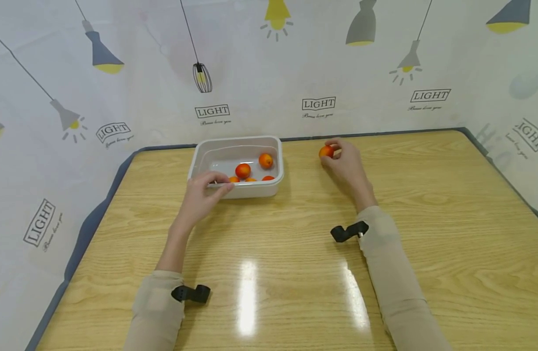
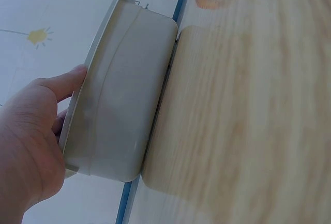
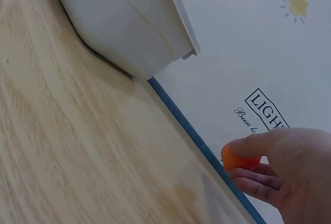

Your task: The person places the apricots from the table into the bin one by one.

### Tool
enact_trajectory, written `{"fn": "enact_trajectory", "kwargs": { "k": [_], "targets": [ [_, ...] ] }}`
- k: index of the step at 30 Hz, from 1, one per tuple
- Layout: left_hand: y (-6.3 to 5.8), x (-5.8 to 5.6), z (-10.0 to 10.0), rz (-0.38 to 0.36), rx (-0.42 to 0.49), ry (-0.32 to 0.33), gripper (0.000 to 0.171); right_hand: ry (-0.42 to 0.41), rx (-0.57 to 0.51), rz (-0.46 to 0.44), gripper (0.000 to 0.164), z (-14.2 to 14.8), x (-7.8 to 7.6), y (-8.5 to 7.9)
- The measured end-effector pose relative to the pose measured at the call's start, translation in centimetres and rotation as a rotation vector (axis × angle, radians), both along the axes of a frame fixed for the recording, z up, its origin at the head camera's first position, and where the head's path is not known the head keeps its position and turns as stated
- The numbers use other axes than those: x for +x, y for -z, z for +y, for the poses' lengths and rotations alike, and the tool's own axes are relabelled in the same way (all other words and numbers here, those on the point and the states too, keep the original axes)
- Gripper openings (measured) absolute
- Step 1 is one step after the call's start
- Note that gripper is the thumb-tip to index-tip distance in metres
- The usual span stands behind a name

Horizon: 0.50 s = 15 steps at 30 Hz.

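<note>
My left hand (image 1: 201,195) grips the near left rim of a white plastic box (image 1: 257,190). In the left wrist view its thumb (image 2: 70,81) lies along the outside of the rim, and the other fingers are mostly hidden behind it. Several small round orange-red fruits (image 1: 243,170) lie inside the box; the near wall partly hides some of them. To the right of the box, my right hand (image 1: 345,163) pinches another orange-red fruit (image 3: 240,158) between thumb and fingers. In both wrist views this fruit appears held just above the table.
The box stands on a glossy wood-grain table (image 1: 295,273), close to its far edge. Behind the table hangs a white backdrop (image 1: 260,83) printed with lamps. Black wrist cameras (image 1: 191,293) sit on both sleeves.
</note>
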State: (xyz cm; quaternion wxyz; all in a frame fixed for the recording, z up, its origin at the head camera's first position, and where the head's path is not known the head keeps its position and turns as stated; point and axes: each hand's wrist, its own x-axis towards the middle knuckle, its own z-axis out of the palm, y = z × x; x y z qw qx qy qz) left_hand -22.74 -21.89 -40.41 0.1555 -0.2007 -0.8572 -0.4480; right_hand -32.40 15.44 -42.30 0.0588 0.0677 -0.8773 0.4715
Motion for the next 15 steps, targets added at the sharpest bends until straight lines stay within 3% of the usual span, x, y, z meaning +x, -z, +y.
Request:
{"fn": "enact_trajectory", "kwargs": {
  "k": [15],
  "targets": [
    [0.1,-0.1,0.0,0.011,0.005,0.002,0.012,-0.013,-0.052,0.160,0.041,-2.0,1.4,-3.7]
  ]
}}
